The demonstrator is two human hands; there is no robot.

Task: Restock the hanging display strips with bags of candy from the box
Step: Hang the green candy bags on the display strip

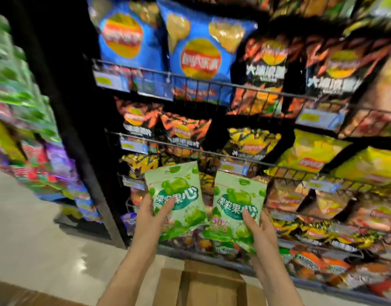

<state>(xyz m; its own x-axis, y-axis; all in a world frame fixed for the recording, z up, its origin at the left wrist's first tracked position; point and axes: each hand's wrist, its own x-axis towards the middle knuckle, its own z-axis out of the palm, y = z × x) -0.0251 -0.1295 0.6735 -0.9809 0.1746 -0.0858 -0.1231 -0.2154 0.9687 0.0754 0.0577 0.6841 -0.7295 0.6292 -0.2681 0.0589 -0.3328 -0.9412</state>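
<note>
Below the wrists sits the cardboard box (203,286). Left hand (149,216) pinches one green candy bag (176,198), right hand (259,228) pinches another (235,208), both raised before the chip racks (212,80). Carrying step; next, find the hanging strip, unseen here.

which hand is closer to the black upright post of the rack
Left. The left hand, gripping one green candy bag, is just right of the black post. The right hand, gripping the other bag, is farther right.
</note>
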